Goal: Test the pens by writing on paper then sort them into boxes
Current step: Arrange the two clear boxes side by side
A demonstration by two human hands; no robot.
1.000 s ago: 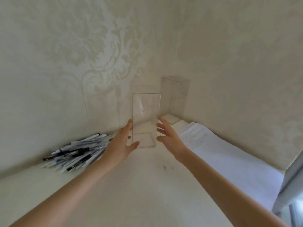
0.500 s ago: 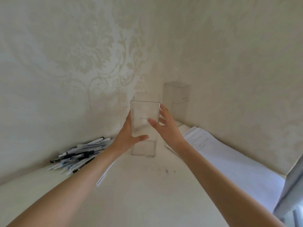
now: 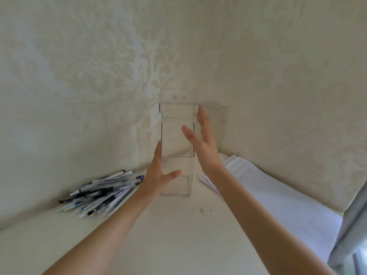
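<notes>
a heap of pens point(image 3: 103, 192) lies on the pale table point(image 3: 178, 239) at about 8 o'clock from the clear box point(image 3: 177, 143). their long axes run mostly from 8 o'clock to 2 o'clock, fanned a little, with the upper ends close to the left wrist.

the left forearm comes in from 7 o'clock. the left hand point(image 3: 158, 175) grips the box low on its left edge: the fingers lie up along the left side wall and the thumb hooks across the front face toward 3 o'clock.

the clear box stands upright in the corner where the two patterned walls meet, its long axis vertical, running 6 to 12 o'clock. its base looks to sit on the table, though the clear plastic makes that hard to judge. its top end points to 12 o'clock, and the flaps there appear folded open.

the right forearm comes in from 5 o'clock. the right hand point(image 3: 206, 147) is spread with straight fingers. the fingers run up the box's right edge, their tips at the top flap, and the thumb reaches to 10 o'clock over the front face. it clasps nothing.

a second clear box point(image 3: 218, 118) stands upright just behind the right hand, at 2 o'clock from the first. sheets of paper point(image 3: 278, 195) lie flat at 4 o'clock, with faint writing at their far end.
</notes>
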